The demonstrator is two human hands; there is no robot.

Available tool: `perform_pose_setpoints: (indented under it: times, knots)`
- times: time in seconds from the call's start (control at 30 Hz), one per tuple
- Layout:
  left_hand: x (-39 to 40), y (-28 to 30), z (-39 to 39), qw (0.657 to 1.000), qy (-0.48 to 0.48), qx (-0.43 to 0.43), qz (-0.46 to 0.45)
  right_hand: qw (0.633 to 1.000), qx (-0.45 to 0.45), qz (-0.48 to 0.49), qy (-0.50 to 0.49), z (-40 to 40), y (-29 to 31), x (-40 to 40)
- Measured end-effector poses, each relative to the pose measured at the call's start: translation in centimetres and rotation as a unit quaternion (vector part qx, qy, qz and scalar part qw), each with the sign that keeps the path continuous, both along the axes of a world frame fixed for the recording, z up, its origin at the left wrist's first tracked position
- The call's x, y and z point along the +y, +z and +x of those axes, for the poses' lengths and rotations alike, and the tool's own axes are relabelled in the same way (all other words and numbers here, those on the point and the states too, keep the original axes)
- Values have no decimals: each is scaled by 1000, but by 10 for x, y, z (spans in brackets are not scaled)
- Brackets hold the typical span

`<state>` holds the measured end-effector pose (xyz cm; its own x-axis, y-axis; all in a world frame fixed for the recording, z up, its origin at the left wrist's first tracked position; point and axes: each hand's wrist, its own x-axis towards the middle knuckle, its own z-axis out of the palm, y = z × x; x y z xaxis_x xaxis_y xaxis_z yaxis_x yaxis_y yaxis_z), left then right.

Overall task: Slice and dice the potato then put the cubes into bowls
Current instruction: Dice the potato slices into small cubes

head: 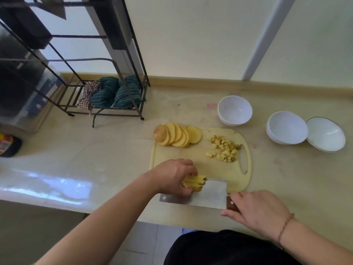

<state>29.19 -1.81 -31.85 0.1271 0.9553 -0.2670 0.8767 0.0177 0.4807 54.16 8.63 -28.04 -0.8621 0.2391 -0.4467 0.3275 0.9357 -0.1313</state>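
Surface [118, 150]: pale beige, glossy, running along a cream wall.
Wire rack [80, 60]: dark metal, far left on the surface; green striped cloths [116, 93] bundled on its lowest shelf.
Cutting board [193, 157]: pale yellow, handle slot at its right end, lying near the front edge of the surface.
Bowls, white, three: one [235, 110] just beyond the board's far right corner; two more [286, 127] [325, 133] to the right, touching each other, the rightmost tilted.
Cleaver [206, 194]: broad steel blade, wooden handle, at the board's near edge.
Right hand [257, 209]: fingers curled round the cleaver handle.
Left hand [172, 175]: fingers clamped over potato sticks [194, 182], pressed against the blade's flat.
Potato slices [177, 136]: fanned in a row, far left corner of the board, skin-covered end piece leftmost.
Potato cubes [224, 149]: loose heap, far right of the board beside the slot.
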Motion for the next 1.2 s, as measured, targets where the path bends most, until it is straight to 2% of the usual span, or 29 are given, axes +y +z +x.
perform_pose_setpoints:
  times: [0.2,0.43,0.67,0.73,0.8,0.87,1.03,1.2]
  knots:
    - [14,-6,-2,1000,-27,-5,10,1000,-9,-2,-1,1,4,6]
    - [26,-17,-8,999,-10,9,42,1000,-7,-2,12,3,0,11]
    - [34,-32,-19,995,-13,8,98,999,-44,-14,2,2,-2,9]
    - [35,-33,-21,995,-16,-5,101,1000,-27,-11,1,7,-1,10]
    - [34,-34,-23,994,-10,-14,104,1000,28,-6,9,17,1,13]
    - [32,-35,-22,995,-1,-13,102,996,71,44,31,34,0,20]
    - [21,-41,-18,987,18,-20,160,980,174,97,-32,91,-4,41]
    - [10,-53,-9,966,37,9,255,966,175,78,-175,129,-14,56]
